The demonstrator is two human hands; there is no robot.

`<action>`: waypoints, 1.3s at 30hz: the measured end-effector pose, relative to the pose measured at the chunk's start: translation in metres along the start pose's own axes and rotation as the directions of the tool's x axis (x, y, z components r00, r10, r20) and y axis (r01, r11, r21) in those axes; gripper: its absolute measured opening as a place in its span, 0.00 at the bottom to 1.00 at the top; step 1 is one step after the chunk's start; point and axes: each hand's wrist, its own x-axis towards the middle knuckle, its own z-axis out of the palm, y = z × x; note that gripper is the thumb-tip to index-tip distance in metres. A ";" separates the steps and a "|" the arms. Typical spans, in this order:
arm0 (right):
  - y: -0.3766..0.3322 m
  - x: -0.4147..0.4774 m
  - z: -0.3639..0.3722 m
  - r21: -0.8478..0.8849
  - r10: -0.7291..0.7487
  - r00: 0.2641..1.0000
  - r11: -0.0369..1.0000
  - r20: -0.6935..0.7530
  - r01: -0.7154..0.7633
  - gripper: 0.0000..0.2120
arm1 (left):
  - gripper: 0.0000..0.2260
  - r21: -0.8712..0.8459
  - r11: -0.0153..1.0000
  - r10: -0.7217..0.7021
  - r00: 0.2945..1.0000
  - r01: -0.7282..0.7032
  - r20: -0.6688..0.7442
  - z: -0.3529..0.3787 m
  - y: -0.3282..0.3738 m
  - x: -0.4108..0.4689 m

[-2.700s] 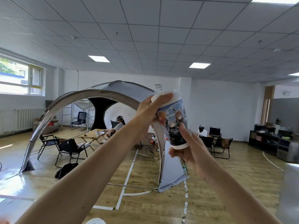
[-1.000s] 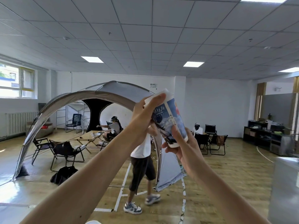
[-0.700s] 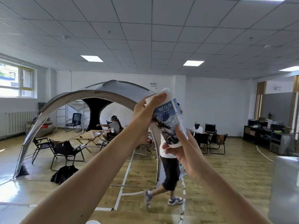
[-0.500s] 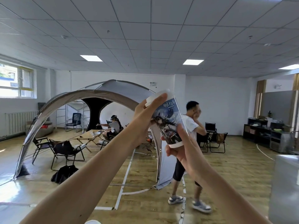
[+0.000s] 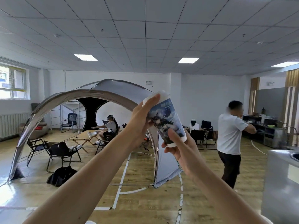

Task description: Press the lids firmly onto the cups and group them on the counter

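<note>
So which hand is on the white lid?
The left hand: its fingers lie over the lid. The right hand grips the cup at its bottom.

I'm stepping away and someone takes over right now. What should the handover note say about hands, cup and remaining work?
Left hand: grips the lid end, one digit pressed across the lid.
Right hand: holds the cup by its base.
Cup: raised in the air, tilted, not on the counter at lower right.
Done: lid sits on the cup; full seating cannot be told.
Left: finish pressing, set it on the counter, group it with the others, not in view.
</note>
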 end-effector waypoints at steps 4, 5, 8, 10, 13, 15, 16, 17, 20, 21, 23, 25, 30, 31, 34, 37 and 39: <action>-0.002 -0.002 -0.004 0.069 0.075 0.994 0.994 0.073 -0.080 0.33 | 0.39 -0.036 0.999 0.022 0.999 -0.024 -0.043 0.001 -0.001 0.000; -0.002 -0.003 -0.005 0.075 0.087 0.993 0.993 0.081 -0.093 0.31 | 0.39 -0.044 0.999 0.028 0.997 -0.031 -0.069 0.001 -0.002 0.000; -0.004 -0.003 -0.004 0.072 0.116 0.990 0.990 0.076 -0.121 0.28 | 0.40 -0.023 1.000 0.015 0.999 -0.016 -0.052 0.000 0.000 -0.001; -0.007 -0.003 0.000 0.097 0.118 0.992 0.988 0.052 -0.123 0.27 | 0.41 -0.015 0.999 0.027 0.998 -0.028 -0.059 -0.002 0.000 -0.002; -0.008 0.001 0.005 0.154 0.089 0.996 0.984 -0.010 -0.086 0.25 | 0.43 -0.036 0.997 0.066 0.991 -0.071 -0.117 0.000 -0.003 -0.007; -0.007 0.002 0.006 0.176 0.065 0.997 0.983 -0.050 -0.055 0.25 | 0.43 -0.012 0.997 0.070 0.995 -0.071 -0.069 -0.003 -0.005 -0.009; -0.006 0.002 0.003 0.197 0.052 0.995 0.980 -0.080 -0.035 0.23 | 0.44 0.032 0.997 0.072 0.997 -0.071 -0.034 -0.008 -0.004 -0.010; -0.006 0.003 0.000 0.210 0.036 0.993 0.978 -0.115 -0.011 0.22 | 0.43 0.095 0.992 0.083 0.997 -0.083 0.008 -0.015 -0.004 -0.013; -0.012 0.006 -0.009 0.097 -0.016 0.982 0.995 -0.188 0.034 0.29 | 0.40 0.315 0.943 0.063 0.987 -0.108 0.151 -0.038 -0.011 -0.023; -0.014 0.009 -0.009 0.043 -0.030 0.982 0.998 -0.189 0.039 0.35 | 0.38 0.368 0.924 0.044 0.984 -0.106 0.173 -0.044 -0.016 -0.027; -0.016 0.012 -0.006 -0.036 -0.073 0.982 0.997 -0.172 0.068 0.44 | 0.38 0.439 0.893 0.031 0.985 -0.103 0.168 -0.053 -0.024 -0.035; -0.018 0.016 0.002 -0.174 -0.181 0.970 0.973 -0.159 0.153 0.43 | 0.39 0.577 0.807 0.055 0.989 -0.126 0.138 -0.053 -0.028 -0.042; -0.028 0.028 0.028 -0.684 -0.410 0.909 0.643 0.072 0.344 0.38 | 0.37 0.783 0.617 0.059 0.997 -0.075 0.049 -0.042 -0.044 -0.049; -0.031 0.031 0.032 -0.720 -0.401 0.911 0.605 0.092 0.339 0.37 | 0.39 0.768 0.637 0.053 0.998 -0.060 0.034 -0.041 -0.048 -0.049; -0.036 0.036 0.036 -0.737 -0.430 0.895 0.568 0.115 0.367 0.36 | 0.37 0.711 0.701 0.091 0.996 -0.053 -0.015 -0.041 -0.049 -0.049; -0.037 0.036 0.035 -0.752 -0.387 0.915 0.568 0.116 0.336 0.36 | 0.35 0.715 0.698 0.057 0.998 -0.046 0.008 -0.043 -0.048 -0.048; -0.037 0.032 0.033 -0.742 -0.401 0.911 0.580 0.098 0.336 0.37 | 0.39 0.682 0.730 0.048 0.999 -0.036 0.001 -0.045 -0.050 -0.048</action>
